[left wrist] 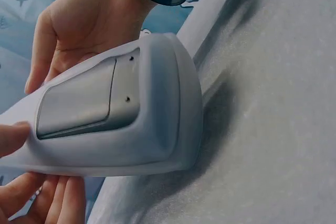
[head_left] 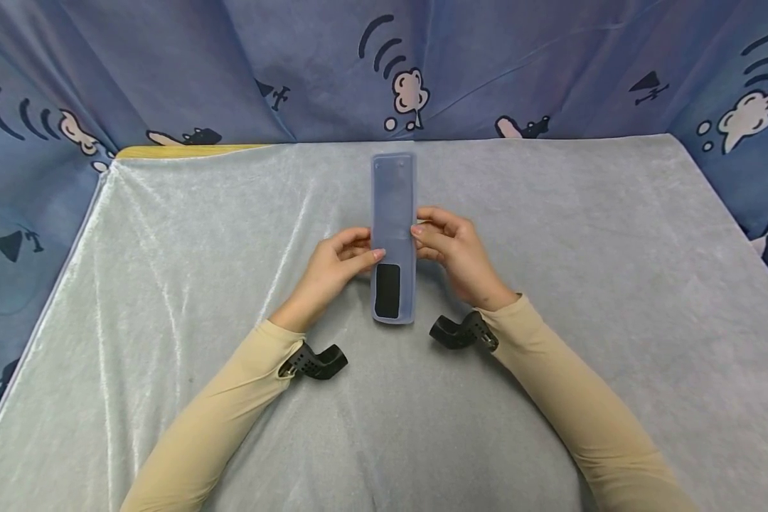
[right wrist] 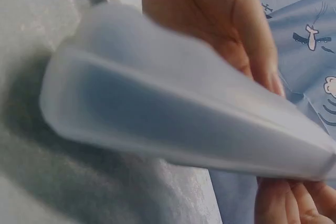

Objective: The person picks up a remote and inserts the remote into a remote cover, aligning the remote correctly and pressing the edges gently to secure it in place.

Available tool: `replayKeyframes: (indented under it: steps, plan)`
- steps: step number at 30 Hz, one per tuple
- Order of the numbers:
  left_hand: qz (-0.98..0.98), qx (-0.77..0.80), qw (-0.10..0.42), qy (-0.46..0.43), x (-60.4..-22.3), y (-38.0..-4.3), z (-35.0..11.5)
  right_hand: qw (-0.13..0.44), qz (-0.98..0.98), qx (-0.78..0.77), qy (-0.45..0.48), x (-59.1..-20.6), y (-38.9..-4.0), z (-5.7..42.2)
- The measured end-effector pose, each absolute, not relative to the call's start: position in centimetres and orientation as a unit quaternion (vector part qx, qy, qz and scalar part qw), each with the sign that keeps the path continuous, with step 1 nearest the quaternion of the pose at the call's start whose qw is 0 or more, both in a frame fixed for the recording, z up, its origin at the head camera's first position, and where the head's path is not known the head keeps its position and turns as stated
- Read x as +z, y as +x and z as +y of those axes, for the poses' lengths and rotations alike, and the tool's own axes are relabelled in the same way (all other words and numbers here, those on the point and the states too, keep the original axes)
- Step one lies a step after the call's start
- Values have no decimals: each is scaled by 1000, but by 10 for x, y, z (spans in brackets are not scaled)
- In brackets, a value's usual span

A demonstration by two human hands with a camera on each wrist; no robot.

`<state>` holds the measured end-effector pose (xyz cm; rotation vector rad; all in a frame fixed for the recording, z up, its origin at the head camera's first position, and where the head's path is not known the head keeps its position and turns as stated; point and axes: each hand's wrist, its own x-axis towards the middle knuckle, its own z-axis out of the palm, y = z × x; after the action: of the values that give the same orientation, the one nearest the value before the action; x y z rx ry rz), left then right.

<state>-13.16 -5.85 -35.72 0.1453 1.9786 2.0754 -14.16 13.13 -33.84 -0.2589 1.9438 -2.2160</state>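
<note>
A long, narrow translucent bluish case [head_left: 393, 206] is held lengthwise between my two hands, just over the cloth. Near its closer end sits a dark rectangular panel [head_left: 387, 291], which looks grey with two small dots in the left wrist view. My left hand [head_left: 323, 274] pinches the left edge, thumb on the face and fingers behind. On the opposite edge, slightly farther up, my right hand [head_left: 464, 259] grips with its thumb at the rim. In the right wrist view the case [right wrist: 157, 103] appears pale and blurred; its contents cannot be made out.
Pale grey velvety cloth [head_left: 217, 213] covers the table, with creases at the left. A blue patterned curtain [head_left: 333, 71] hangs behind and at both sides. A yellow strip [head_left: 185, 151] shows along the back left edge. Black wrist mounts [head_left: 323, 361] stick out from both sleeves.
</note>
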Motion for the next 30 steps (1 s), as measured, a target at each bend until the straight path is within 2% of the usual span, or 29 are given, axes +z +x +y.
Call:
replayKeyframes:
  steps: [10,20,30]
  plan:
    - [720,688,65,63,-353,-129,-59,89,681,-724,-63,-330,-139,128]
    - [721,683,114,43,-351,-128,-60,52,697,-710,-85,-335,-135,124]
    - [709,692,132,36,-351,-128,-60,57,692,-711,-110,-337,-133,121]
